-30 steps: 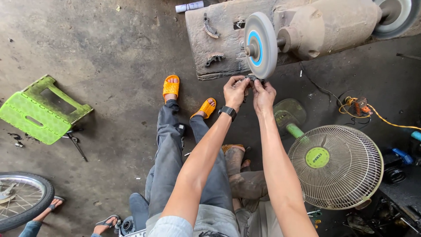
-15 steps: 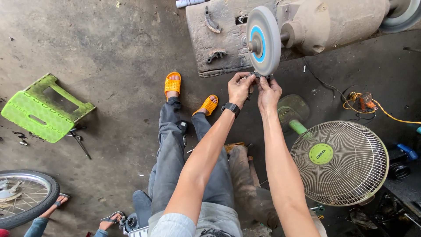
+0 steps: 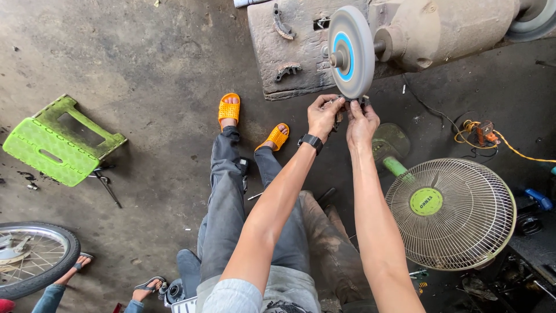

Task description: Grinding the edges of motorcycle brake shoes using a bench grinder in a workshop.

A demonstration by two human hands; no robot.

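While both arms stretched forward, left hand [image 3: 323, 117] and right hand [image 3: 361, 123] pinched a small metal part [image 3: 346, 104] against the grinding wheel [image 3: 351, 51] rim at 6 o'clock; floor fan [image 3: 451, 214] at 4 o'clock.

Round green label [image 3: 426, 202] — centre of fan [image 3: 463, 243].
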